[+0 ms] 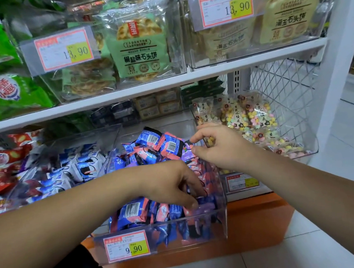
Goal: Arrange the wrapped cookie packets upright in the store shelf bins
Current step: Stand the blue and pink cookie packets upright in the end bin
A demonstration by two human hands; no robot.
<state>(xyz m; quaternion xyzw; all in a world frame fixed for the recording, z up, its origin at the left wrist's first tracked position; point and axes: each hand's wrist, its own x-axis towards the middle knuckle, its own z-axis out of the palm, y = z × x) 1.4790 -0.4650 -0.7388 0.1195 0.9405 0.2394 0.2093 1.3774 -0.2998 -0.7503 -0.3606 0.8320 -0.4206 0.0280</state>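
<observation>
**Both hands in the cookie bin**

The left hand (171, 184) reaches palm down into the clear bin (222, 214), fingers curled narrow among the packets (135, 212) near the bin's right side; whether it actually grips one I cannot tell, since the fingertips are buried among the wrappers. The right hand (218, 145) hovers over the bin's right wall, thumb and forefinger pinched on the edge of a purple packet (188, 151).

The packets are blue, pink and purple wrapped cookies. Those along the front of the bin stand more or less upright in a row, barcodes showing on some. Those at the back lie in a loose, tilted heap (156, 143). A price tag (127, 245) reading 9.90 is fixed to the bin's front wall. The bin sits on the lower shelf above an orange base (258, 218).

To the left, another clear bin holds blue and white packets (82, 162), with red packets (1, 157) further left. To the right, a bin holds bags of pastel balls (251, 114), and behind it is a white wire mesh panel (282, 75).

On the upper shelf (128, 93), 2 clear bins hold flat cookie bags, green (139, 47) on the left and yellow (289, 13) on the right. Each bin carries a tag marked 13.90 (63, 50).
</observation>
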